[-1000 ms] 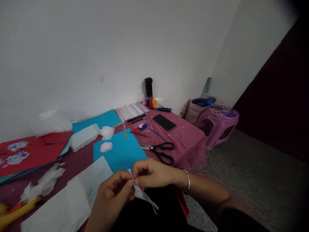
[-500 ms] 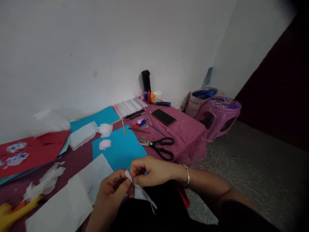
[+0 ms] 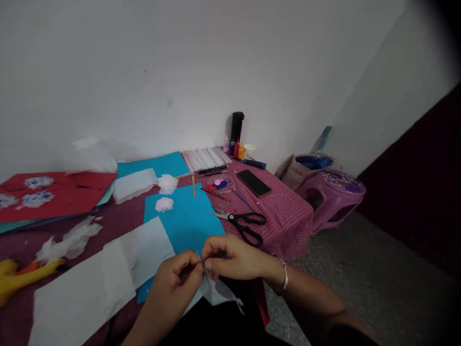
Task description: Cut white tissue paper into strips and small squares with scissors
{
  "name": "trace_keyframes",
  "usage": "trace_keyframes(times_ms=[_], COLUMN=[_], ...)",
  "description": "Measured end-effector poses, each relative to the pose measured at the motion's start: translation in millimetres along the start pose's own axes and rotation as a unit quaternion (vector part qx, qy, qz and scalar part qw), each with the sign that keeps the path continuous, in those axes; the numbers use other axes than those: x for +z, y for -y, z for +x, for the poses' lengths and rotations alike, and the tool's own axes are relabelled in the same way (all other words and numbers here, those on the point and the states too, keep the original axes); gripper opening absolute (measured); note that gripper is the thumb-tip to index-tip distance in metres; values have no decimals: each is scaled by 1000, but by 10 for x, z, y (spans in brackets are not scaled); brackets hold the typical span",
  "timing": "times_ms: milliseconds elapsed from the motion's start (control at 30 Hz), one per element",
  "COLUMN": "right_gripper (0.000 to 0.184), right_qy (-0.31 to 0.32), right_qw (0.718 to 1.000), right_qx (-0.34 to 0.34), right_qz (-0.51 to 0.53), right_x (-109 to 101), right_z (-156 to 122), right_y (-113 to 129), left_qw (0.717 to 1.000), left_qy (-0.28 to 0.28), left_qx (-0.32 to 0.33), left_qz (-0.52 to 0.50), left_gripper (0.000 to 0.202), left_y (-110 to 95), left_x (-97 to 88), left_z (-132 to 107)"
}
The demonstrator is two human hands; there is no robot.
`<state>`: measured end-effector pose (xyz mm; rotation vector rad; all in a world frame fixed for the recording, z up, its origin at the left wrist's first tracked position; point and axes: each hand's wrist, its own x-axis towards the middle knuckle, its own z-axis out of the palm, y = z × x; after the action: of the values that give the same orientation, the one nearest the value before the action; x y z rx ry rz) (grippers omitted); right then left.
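My left hand (image 3: 178,278) and my right hand (image 3: 230,259) meet at the table's near edge, both pinched on a small piece of white tissue paper (image 3: 218,290) that hangs down between them. My right wrist carries a silver bangle (image 3: 284,274). Just behind my hands lies a blue card sheet (image 3: 183,216) with a small pinkish tissue puff (image 3: 164,203) on it. Black-handled scissors (image 3: 243,223) lie to the right of the blue sheet, close to my right hand.
White paper sheets (image 3: 97,278) lie at my left. Further back are red card (image 3: 54,192), a paint palette (image 3: 219,183), a phone (image 3: 258,182), paint bottles (image 3: 237,150) and a black flask (image 3: 236,126). A pink plastic stool (image 3: 333,192) stands right of the checked tablecloth (image 3: 284,211).
The view has swung slightly left and down. My hands have stayed together on the tissue, with the fingertips drawn closer and the paper bunched tighter.
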<state>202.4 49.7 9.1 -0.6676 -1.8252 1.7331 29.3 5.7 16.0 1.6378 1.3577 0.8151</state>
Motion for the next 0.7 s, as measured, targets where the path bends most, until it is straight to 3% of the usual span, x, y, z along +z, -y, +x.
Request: trace_keyframes(times_ms=[200,700], right_gripper=[9,31], right_qy=[-14,40], right_qw=[998,987], right_qx=[47,67], right_qz=[42,140], right_x=[47,33], right_z=[61,64], right_y=[-84,-188], left_qw=[999,999], left_qy=[-38,-24], left_qx=[15,18], left_qz=[8,-8], left_gripper=[18,14], left_y=[2,9], left_x=[27,40], left_z=[-30,-90])
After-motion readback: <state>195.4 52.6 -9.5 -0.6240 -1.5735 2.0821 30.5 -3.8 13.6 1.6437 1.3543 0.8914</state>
